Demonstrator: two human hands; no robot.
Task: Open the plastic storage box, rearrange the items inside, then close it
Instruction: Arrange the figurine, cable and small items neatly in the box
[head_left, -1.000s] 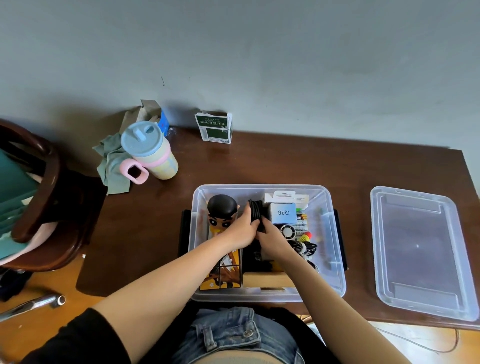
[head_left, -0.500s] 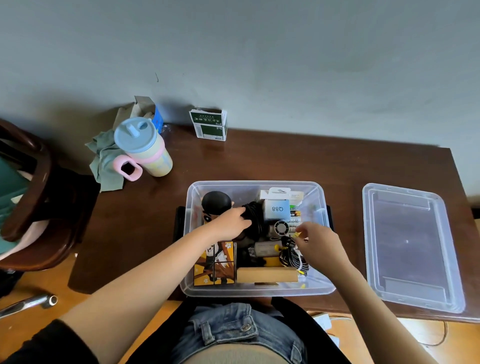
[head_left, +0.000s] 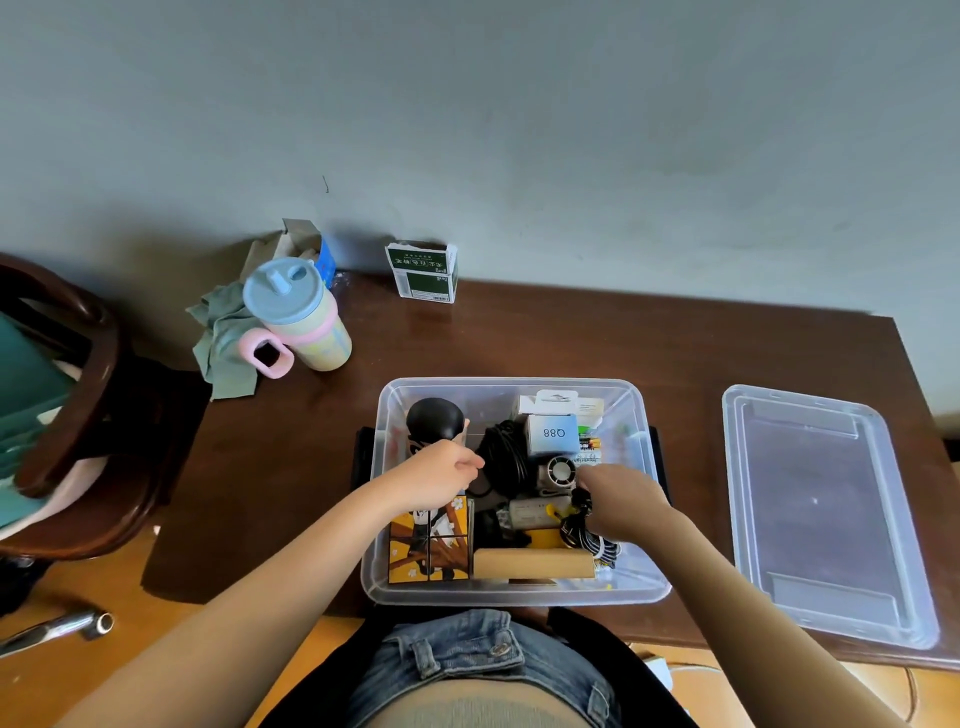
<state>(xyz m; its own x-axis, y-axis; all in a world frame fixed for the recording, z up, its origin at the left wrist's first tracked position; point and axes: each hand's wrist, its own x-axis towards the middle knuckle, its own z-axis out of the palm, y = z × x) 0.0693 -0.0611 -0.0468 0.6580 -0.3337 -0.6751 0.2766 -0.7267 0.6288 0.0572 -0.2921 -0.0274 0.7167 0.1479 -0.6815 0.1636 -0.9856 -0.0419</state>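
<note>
We see soft, dim daylight, faint glare on the dark brown wooden table (head_left: 571, 343), and wide-angle bending at the edges.

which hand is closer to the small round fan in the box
Right. The right hand sits just beside the small fan, on its right, over the cables. The left hand is further off to the fan's left, past the coiled black cord.

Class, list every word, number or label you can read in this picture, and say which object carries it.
"Q88": on the small pale blue box inside the plastic storage box, printed upside down from this view.
Green and white carton by the wall: white characters, too small to read.
White packet beside the small fan: print too blurred to read.
</note>
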